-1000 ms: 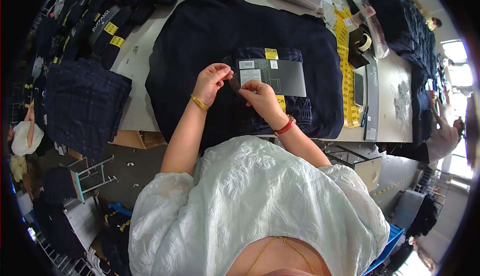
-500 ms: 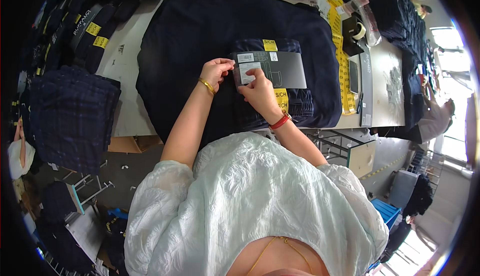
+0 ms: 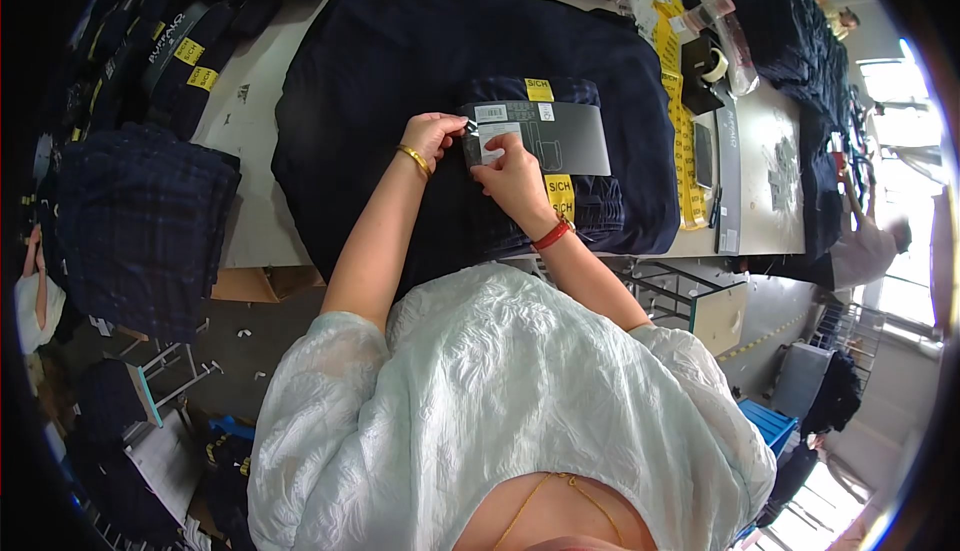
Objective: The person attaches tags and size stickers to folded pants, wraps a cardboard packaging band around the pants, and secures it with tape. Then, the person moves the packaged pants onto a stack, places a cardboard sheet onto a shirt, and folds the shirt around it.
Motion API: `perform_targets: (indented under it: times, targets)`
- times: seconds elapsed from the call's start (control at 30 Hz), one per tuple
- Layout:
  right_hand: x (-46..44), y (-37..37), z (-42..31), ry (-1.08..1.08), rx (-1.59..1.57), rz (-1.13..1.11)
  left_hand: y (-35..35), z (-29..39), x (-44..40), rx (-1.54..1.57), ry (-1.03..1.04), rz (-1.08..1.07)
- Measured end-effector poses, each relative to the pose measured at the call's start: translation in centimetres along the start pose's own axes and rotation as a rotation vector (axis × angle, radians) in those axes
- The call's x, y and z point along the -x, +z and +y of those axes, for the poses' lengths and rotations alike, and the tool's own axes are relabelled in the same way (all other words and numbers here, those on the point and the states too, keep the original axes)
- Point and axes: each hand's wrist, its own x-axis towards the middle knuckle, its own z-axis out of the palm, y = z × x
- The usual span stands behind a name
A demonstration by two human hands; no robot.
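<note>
A folded dark plaid garment [image 3: 590, 209] lies on a spread of navy cloth [image 3: 370, 71]. Around it runs a grey printed card band [image 3: 580, 141] with a barcode and a white label. Yellow S/CH stickers [image 3: 538, 90] show above and below the band. My left hand [image 3: 433, 138] is closed in a pinch at the band's left end, where a small shiny bit sits by the fingertips. My right hand [image 3: 515, 179] rests over the band's lower left, fingers bent, thumb and forefinger around a small white patch I cannot identify.
Folded plaid garments [image 3: 140, 231] are stacked at the left, with banded packs [image 3: 185, 51] behind. To the right lie yellow sticker strips [image 3: 672, 91], a tape roll [image 3: 714, 66], a phone [image 3: 704, 156] and a grey card strip [image 3: 730, 171]. Other people stand at both sides.
My right fingers have drawn in a little over the label, and a white patch shows between them. A shiny bit now shows by my left fingertips. The garment stays in place.
</note>
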Motion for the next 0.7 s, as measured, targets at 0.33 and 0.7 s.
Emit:
perform_targets:
  times: [0.33, 0.7]
  targets:
    - [0.1, -0.1, -0.5, 0.069, -0.080, -0.030, 0.3, 0.0, 0.1, -0.046, 0.035, 0.024]
    - [-0.3, 1.3, 0.8, -0.030, 0.116, 0.017, 0.7, -0.7, 0.3, -0.118, 0.105, 0.078]
